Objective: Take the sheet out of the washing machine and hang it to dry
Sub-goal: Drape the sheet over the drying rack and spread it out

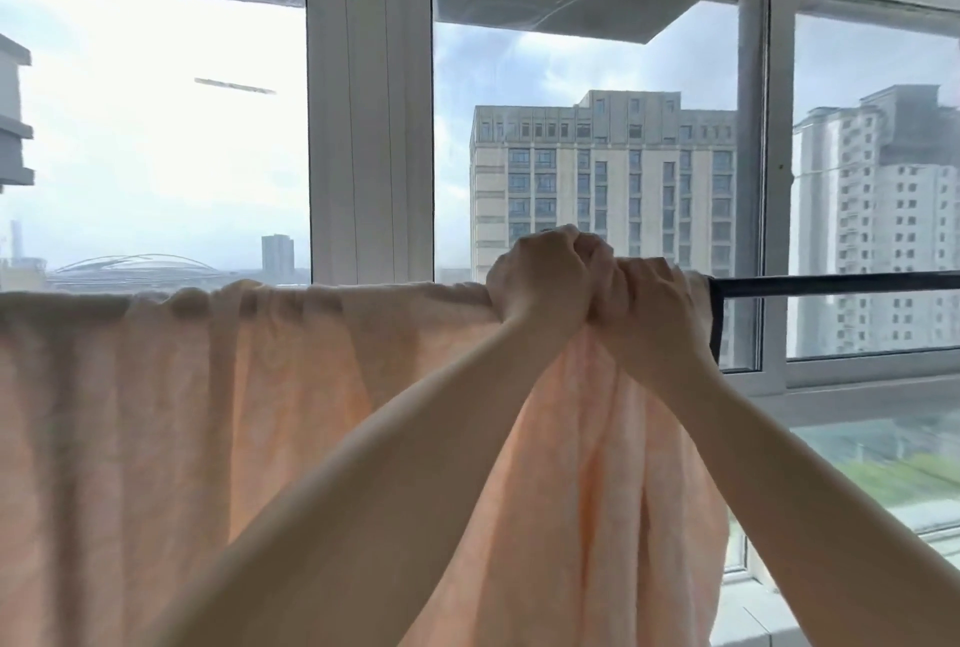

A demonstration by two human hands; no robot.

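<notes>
**Sheet draped on rail, both hands gripping its right end**

Landmark was the dark drying rail [831,283], running level across the view in front of the window.

Far left of the rail: peach sheet [234,412] hung over it, top edge bunched in small folds along the line, cloth falling well below and filling the lower left. Rail itself was hidden under the cloth there. Above that stretch, bright sky through the glass, a low domed roof [135,267] and a small tower far off, just above the sheet's top edge.

Middle: white window frame [369,101] stood upright behind the rail. Left forearm crossed diagonally in front of the sheet, blocking part of it.

Right of middle: left hand [540,277] had fingers curled over the top of the rail, clutching the sheet's gathered edge. Right hand [654,314] touched it, just beside, fingers curled over the rail too and gripping the same bunched cloth. Under the hands the sheet hung in deep vertical folds. A beige high-rise [602,179] showed behind, above the hands.

Right of the hands: bare rail was exposed, with a dark vertical piece dropping from it at the sheet's end. Second tower block [878,231] behind that stretch. Below the rail, window sill [753,610] and blurred greenery outside.
</notes>
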